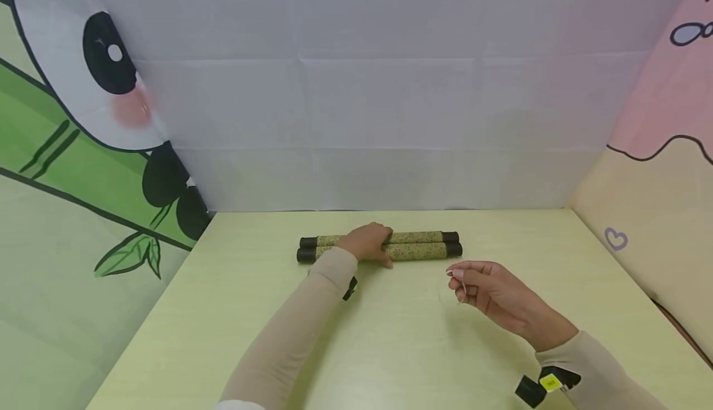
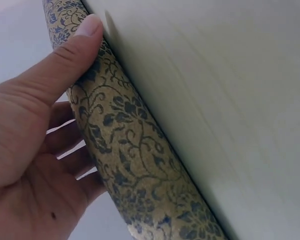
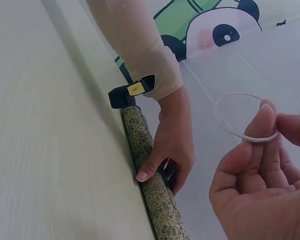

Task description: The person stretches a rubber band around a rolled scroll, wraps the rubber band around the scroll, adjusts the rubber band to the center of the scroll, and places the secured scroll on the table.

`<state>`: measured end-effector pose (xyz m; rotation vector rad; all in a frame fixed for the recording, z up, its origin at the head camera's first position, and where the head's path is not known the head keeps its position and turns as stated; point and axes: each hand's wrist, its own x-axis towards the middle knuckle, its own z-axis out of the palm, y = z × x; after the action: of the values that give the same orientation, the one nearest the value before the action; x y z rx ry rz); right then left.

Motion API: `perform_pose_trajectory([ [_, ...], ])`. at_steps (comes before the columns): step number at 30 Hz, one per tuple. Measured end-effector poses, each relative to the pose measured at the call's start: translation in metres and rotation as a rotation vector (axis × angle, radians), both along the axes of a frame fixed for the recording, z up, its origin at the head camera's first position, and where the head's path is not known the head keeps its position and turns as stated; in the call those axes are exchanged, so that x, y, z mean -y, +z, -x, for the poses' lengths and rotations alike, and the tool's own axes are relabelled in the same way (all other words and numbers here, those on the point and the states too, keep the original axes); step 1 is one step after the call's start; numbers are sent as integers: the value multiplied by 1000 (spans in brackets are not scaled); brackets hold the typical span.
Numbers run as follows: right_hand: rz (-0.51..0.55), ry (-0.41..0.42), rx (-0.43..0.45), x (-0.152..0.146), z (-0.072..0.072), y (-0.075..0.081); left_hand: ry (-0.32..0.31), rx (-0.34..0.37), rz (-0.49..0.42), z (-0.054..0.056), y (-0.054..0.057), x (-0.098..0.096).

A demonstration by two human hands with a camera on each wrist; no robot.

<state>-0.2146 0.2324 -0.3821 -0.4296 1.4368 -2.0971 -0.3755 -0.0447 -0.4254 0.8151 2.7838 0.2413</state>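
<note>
Two slim gold rolls with a dark floral pattern and black ends lie side by side on the table, a front roll [image 1: 420,251] and a back roll [image 1: 418,236]. My left hand [image 1: 364,241] reaches over both near their middle. In the left wrist view its thumb lies across one patterned roll [image 2: 140,145], with the fingers curled behind it. To the right and nearer me, my right hand [image 1: 498,295] is raised above the table. Between thumb and fingers it pinches a thin white rubber band [image 3: 255,139], which hangs as a loose loop apart from the rolls.
The pale yellow table [image 1: 384,360] ends at a white back sheet [image 1: 384,119]. Printed panels flank it, a panda and bamboo panel [image 1: 111,137] on the left and a pink and cream panel [image 1: 663,193] on the right.
</note>
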Motion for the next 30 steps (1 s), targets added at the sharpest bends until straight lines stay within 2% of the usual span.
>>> perform_pose_trajectory([
  [5, 6, -10, 7, 2, -2, -2, -5, 8, -47, -2, 0, 4],
  [16, 12, -38, 1, 6, -9, -4, -10, -8, -5, -11, 4, 4],
  [21, 19, -52, 7, 5, -12, -3, -10, -15, -23, -13, 7, 6],
  [25, 35, -58, 5, 5, -15, -3, -23, -76, -35, -14, 16, 9],
  [30, 57, -61, 4, 6, -19, -3, -15, -114, -83, -21, 35, 13],
])
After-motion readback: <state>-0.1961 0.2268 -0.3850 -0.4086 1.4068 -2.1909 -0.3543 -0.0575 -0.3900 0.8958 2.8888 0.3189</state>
